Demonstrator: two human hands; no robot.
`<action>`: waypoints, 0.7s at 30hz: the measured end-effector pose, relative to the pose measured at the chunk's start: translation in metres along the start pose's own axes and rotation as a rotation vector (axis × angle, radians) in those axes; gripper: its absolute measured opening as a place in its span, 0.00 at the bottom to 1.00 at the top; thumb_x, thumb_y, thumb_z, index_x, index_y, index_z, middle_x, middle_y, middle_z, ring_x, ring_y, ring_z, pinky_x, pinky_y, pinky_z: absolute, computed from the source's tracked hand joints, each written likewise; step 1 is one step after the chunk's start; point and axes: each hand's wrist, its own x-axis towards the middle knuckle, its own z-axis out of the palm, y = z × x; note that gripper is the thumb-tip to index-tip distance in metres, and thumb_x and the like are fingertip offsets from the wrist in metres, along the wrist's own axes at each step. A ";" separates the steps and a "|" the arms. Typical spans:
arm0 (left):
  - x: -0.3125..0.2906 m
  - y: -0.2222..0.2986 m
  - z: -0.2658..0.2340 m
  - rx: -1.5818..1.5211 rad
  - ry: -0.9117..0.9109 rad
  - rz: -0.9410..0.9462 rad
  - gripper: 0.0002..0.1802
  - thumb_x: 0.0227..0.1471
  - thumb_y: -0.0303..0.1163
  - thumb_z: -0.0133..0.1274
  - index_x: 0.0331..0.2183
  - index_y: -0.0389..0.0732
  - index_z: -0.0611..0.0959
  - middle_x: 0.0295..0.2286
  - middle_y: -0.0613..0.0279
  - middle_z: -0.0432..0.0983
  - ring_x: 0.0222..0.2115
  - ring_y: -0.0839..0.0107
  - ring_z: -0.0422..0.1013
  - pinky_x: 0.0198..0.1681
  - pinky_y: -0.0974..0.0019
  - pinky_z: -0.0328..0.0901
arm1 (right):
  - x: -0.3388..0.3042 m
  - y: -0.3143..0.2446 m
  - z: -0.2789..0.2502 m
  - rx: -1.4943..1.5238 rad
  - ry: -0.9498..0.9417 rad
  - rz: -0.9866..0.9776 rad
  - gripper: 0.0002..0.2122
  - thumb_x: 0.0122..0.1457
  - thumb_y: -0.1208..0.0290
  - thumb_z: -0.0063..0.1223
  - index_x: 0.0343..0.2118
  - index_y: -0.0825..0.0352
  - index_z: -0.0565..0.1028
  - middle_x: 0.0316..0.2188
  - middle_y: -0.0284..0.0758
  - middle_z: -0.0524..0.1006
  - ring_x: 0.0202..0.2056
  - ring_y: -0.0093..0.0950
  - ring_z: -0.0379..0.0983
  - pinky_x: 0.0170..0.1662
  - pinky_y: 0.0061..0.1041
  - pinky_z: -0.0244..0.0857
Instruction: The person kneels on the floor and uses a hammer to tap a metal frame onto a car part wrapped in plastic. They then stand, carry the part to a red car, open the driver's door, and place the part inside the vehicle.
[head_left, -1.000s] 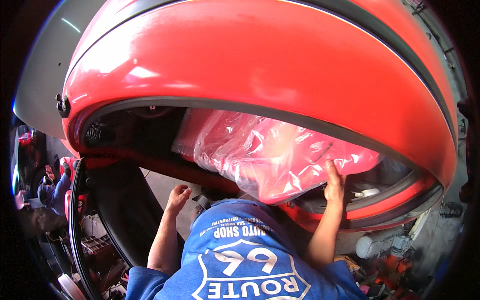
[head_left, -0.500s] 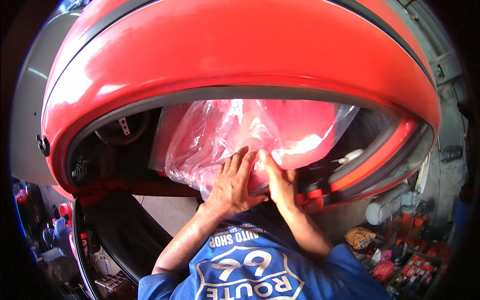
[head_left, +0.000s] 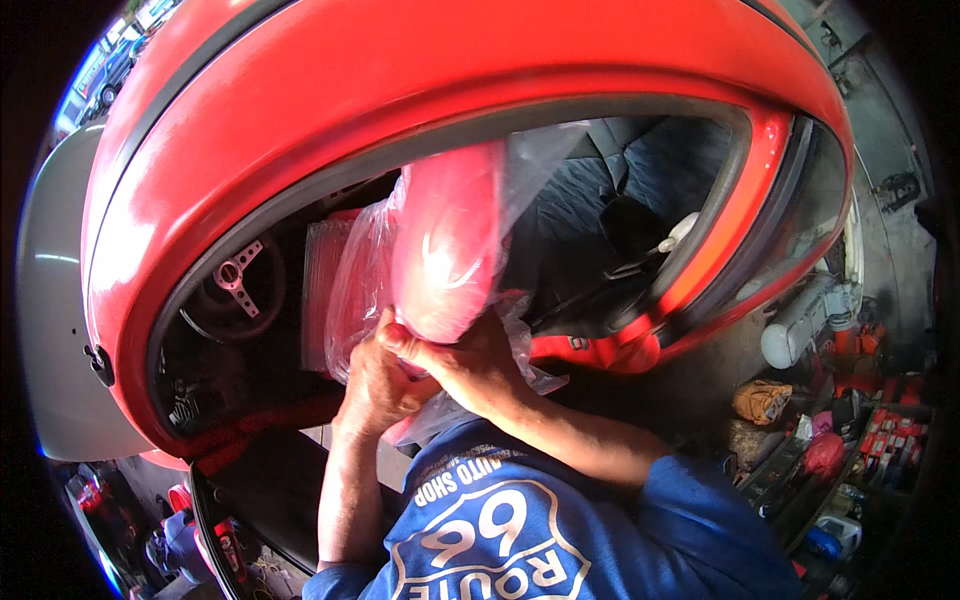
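A glossy red rounded bundle (head_left: 448, 250) stands out from the window opening in front of me, with loose clear plastic wrap (head_left: 355, 270) around it. What kind of thing it is, I cannot tell. My left hand (head_left: 378, 375) is closed on its near lower end, fingers bent into the wrap. From the other side my right hand (head_left: 470, 365) is closed around the same end, its thumb lying across toward the left hand. The two hands touch. Crumpled plastic hangs below them against my blue shirt (head_left: 490, 520); the fingers' undersides are hidden.
The red car's window frame (head_left: 330, 225) arches around the bundle. Inside are a steering wheel (head_left: 235, 285) and a dark seat (head_left: 620, 190). An open black door panel (head_left: 265, 490) stands at lower left. Tools and a red tray (head_left: 890, 445) lie at right.
The red bundle has gone from wide and spread to narrow and upright. My hands, flat on the plastic before, have moved left and closed around its near end. The view has shifted.
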 end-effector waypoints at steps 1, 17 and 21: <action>-0.004 -0.001 -0.007 -0.115 0.038 -0.018 0.39 0.36 0.28 0.72 0.53 0.37 0.76 0.46 0.44 0.80 0.48 0.50 0.79 0.50 0.54 0.72 | 0.000 -0.003 0.006 -0.023 0.003 -0.004 0.28 0.53 0.58 0.75 0.50 0.69 0.76 0.44 0.40 0.81 0.47 0.34 0.79 0.52 0.35 0.72; 0.040 -0.008 -0.045 -0.016 -0.017 0.233 0.42 0.38 0.36 0.66 0.56 0.37 0.72 0.31 0.37 0.80 0.36 0.36 0.78 0.40 0.49 0.70 | 0.041 -0.017 0.028 0.275 0.227 0.118 0.25 0.58 0.55 0.70 0.48 0.72 0.78 0.39 0.36 0.82 0.41 0.26 0.78 0.46 0.29 0.73; 0.020 -0.016 -0.063 0.121 -0.075 0.290 0.39 0.36 0.36 0.68 0.52 0.36 0.76 0.41 0.41 0.81 0.42 0.39 0.77 0.44 0.47 0.70 | 0.013 -0.013 0.047 0.238 0.245 0.130 0.32 0.56 0.54 0.72 0.54 0.73 0.70 0.47 0.40 0.77 0.48 0.30 0.75 0.51 0.34 0.71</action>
